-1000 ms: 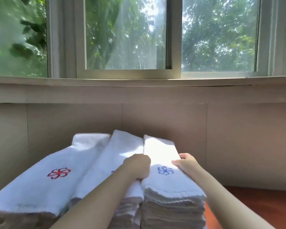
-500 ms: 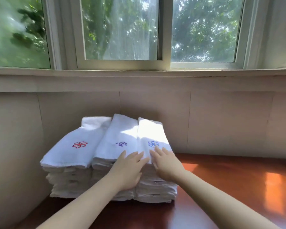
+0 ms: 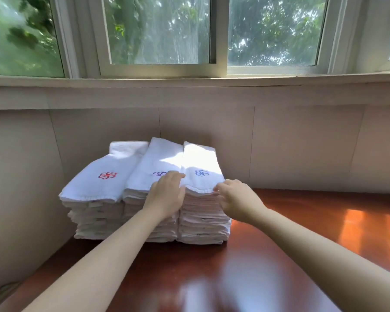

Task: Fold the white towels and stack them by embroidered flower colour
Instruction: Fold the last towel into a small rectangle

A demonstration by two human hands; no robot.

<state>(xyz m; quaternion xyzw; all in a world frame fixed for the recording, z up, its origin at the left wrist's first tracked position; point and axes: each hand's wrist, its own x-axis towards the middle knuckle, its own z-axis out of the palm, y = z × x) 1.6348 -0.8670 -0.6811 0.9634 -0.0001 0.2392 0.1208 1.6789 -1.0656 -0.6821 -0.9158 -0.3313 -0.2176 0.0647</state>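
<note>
Head view: left hand (image 3: 167,195) lies flat, fingers straight, on the purple-flower stack (image 3: 152,167) on the wooden table (image 3: 279,255); right hand (image 3: 234,199) curls at the front hem of the blue-flower stack (image 3: 200,158) beside it, pinch uncertain; soft, light terry, probably best lifted by a folded edge

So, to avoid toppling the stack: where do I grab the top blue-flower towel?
Probably the near hem of the top blue-flower towel, from the front right: it overhangs its stack, and the purple-flower stack crowds its left.
</note>
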